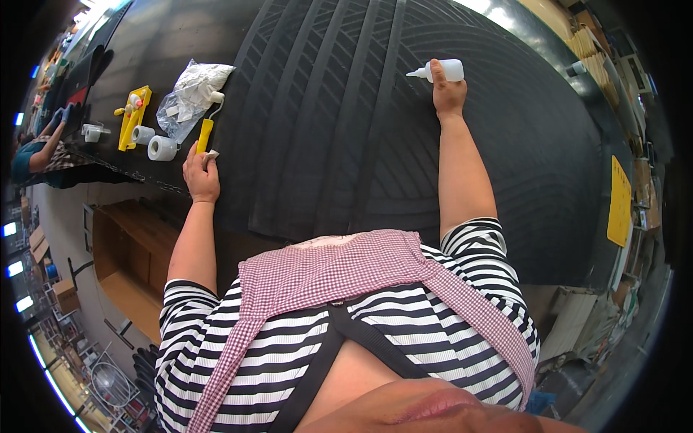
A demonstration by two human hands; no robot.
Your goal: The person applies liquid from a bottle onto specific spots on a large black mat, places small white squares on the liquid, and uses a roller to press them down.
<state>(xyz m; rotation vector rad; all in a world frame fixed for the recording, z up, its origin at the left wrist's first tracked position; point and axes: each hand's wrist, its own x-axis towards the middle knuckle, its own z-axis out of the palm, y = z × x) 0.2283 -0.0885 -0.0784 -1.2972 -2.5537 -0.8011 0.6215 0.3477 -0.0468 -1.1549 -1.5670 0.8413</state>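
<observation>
Here, the right hand [449, 92] was far out over the ribbed black sheet [339, 123] covering the table [155, 43], fingers clenched round a small white squeeze bottle [445, 71], nozzle pointing left. The left hand [201, 173] sat at the sheet's left edge, fingers grasping the yellow handle of a small paint roller [207, 130]. Just beside it on the bare table lay a crumpled plastic bag [189, 94], two white tape rolls [155, 143] and a yellow tray [135, 119]. Another person's arm [43, 148] worked at the table's left end.
</observation>
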